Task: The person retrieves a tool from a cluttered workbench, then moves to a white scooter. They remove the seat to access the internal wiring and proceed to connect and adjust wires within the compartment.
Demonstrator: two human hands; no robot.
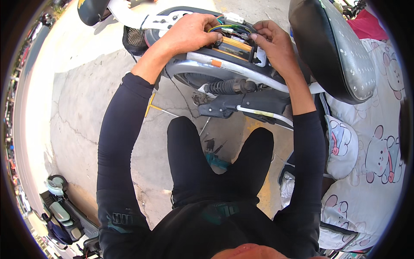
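An electric scooter [192, 57] with a white frame stands before me, its compartment uncovered. Inside it sits a finned, gold-coloured controller box [235, 44] with a dark label. Over this box runs a bundle of thin coloured wires [224, 26], yellow, green and blue among them, with white connectors [234, 17] behind. My left hand [192, 32] reaches in from the left, its fingers and thumb closed on the wires at their left end. From the right, my right hand [278, 47] pinches the other end of the bundle between thumb and fingers; the exact grip is partly hidden.
A black and silver seat [334, 47] rises close to my right forearm. Below the frame are a shock absorber [228, 87] and a dark footrest part [258, 103]. A yellow-handled tool [151, 105] and a teal power tool [214, 157] lie on the ground. Bear-patterned fabric [375, 142] hangs at right.
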